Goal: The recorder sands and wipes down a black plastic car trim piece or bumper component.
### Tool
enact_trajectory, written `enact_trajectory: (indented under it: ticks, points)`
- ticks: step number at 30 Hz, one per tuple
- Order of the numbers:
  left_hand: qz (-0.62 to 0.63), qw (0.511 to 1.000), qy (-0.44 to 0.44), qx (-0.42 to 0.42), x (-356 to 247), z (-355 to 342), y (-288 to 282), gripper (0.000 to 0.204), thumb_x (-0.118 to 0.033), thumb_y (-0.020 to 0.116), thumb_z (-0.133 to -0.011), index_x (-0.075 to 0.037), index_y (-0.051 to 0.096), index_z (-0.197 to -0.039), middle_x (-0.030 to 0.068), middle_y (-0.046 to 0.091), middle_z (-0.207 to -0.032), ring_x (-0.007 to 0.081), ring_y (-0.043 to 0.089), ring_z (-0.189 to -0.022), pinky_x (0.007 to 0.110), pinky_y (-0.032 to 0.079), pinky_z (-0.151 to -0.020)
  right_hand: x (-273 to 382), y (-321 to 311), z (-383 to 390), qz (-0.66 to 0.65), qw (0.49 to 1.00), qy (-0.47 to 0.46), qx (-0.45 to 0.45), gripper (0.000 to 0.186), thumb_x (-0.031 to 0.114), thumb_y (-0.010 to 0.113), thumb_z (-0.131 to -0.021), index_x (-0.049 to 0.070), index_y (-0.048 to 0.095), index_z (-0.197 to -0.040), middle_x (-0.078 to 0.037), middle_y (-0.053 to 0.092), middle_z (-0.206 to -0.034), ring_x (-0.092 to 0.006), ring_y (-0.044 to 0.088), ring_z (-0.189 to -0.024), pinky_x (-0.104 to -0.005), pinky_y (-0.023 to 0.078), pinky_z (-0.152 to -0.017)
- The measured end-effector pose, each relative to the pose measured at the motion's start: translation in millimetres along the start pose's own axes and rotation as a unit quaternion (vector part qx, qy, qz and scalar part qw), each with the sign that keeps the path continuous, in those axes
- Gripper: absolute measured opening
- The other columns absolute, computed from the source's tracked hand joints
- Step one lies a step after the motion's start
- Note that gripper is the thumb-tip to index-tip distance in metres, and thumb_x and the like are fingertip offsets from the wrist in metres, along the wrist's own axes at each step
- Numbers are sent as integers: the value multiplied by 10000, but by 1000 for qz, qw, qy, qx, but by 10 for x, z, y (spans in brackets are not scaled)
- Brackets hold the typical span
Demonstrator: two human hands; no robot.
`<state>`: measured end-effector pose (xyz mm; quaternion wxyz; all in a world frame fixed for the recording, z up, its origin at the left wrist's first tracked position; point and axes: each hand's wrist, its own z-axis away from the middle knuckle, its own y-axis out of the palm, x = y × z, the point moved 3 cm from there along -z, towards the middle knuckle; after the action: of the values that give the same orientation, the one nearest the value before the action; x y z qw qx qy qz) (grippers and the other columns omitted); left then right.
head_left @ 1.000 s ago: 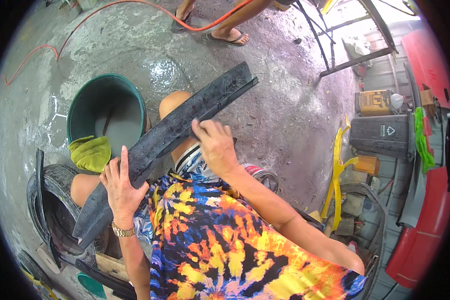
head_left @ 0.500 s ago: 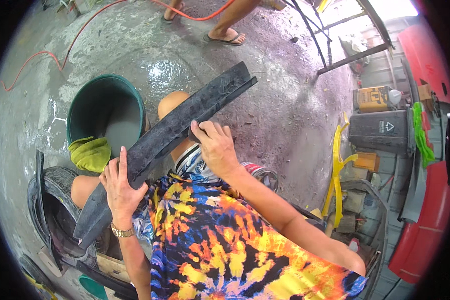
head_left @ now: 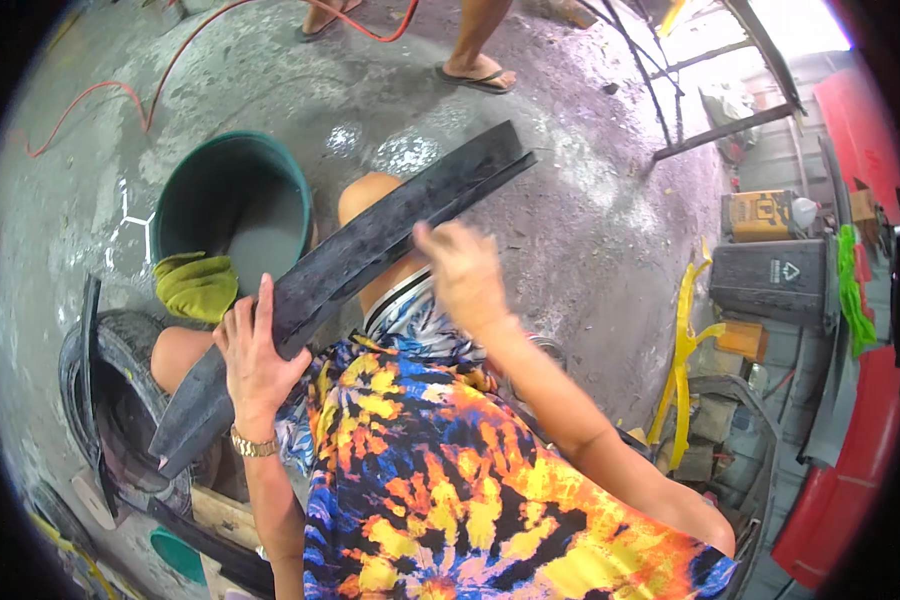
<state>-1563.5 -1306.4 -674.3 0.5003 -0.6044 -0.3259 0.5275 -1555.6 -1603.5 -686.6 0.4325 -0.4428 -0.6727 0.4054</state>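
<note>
At my far left a tyre (head_left: 82, 405) lies just by the lower end of my long black trough-shaped piece (head_left: 380, 230), leaving little room there. Next comes the green bucket (head_left: 195, 195), its rim close to the piece's far edge, with a yellow-green cloth (head_left: 195, 288) draped over the near side. My left hand (head_left: 260, 355) is clamped across the piece, fingers spread over its face and thumb toward the near edge. The piece slants up to the right over my knees, its upper end jutting free above the floor (head_left: 580, 270). My right hand (head_left: 462, 275) is at the near edge, fingers bent; it is blurred, so I cannot tell whether they close on anything. Right of it, bare floor gives my elbow room as far as the yellow strip (head_left: 682, 350) and dark bin (head_left: 755, 278).
</note>
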Motion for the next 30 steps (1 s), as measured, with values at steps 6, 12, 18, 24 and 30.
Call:
enact_trajectory:
  ticks: [6,12,18,24,30]
  points:
    - [31,999,-1,11,-5,-56,-1,1130,-201,835,-596,-169,338,-1611,120,514,-1252,337,503,-1195,472,366,-1066,359,40,-34,5,999,14,41,405,61,633,-868,98,677,-1269,-70,618,-1023,-260,607,-976,-393,441,-812]
    - [58,998,9,7,24,-59,-43,1117,-217,855,-620,-174,340,-1610,114,508,-1252,330,500,-1188,479,371,-1052,40,-69,-86,-27,997,70,14,395,69,572,-873,71,637,-1263,-65,574,-1019,-251,593,-1012,-410,437,-824]
    - [53,998,11,10,47,-52,-37,1095,-200,812,-619,-152,349,-1610,120,527,-1241,343,512,-1158,463,375,-1048,158,-94,-26,7,998,18,58,443,52,571,-860,71,622,-1300,-51,571,-1030,-252,578,-964,-405,423,-805]
    - [54,998,6,26,20,-75,-35,1090,-193,813,-618,-147,354,-1605,119,531,-1227,340,513,-1158,462,375,-1046,541,-14,64,-63,997,-30,19,440,38,585,-852,72,622,-1290,-54,566,-1006,-246,571,-948,-394,420,-796]
    - [55,998,5,17,21,-94,-25,1085,-193,811,-618,-145,357,-1602,124,537,-1216,340,514,-1164,465,378,-1042,670,-22,41,-61,997,-27,50,432,45,583,-872,64,631,-1301,-62,560,-993,-247,575,-948,-389,420,-805]
